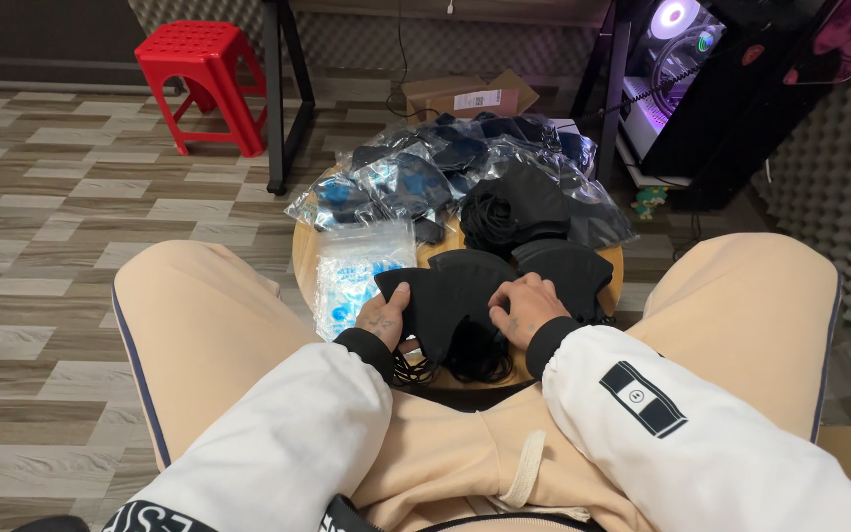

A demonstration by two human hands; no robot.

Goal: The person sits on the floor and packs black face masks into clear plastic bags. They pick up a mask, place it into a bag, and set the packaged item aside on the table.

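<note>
While a round wooden counter (303, 258) crowded with glossy bagged masks (396, 177) leaves little bare rim, the left hand (383, 317) pinches a soft black mask (445, 291) near its front edge, and the right hand (524, 305) presses curled fingers upon it.

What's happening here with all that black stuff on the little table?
A seated person handles a black face mask over a small round wooden table. The left hand pinches its edge; the right hand rests on its other side. Behind lie loose black masks, bagged masks and empty clear bags.
</note>
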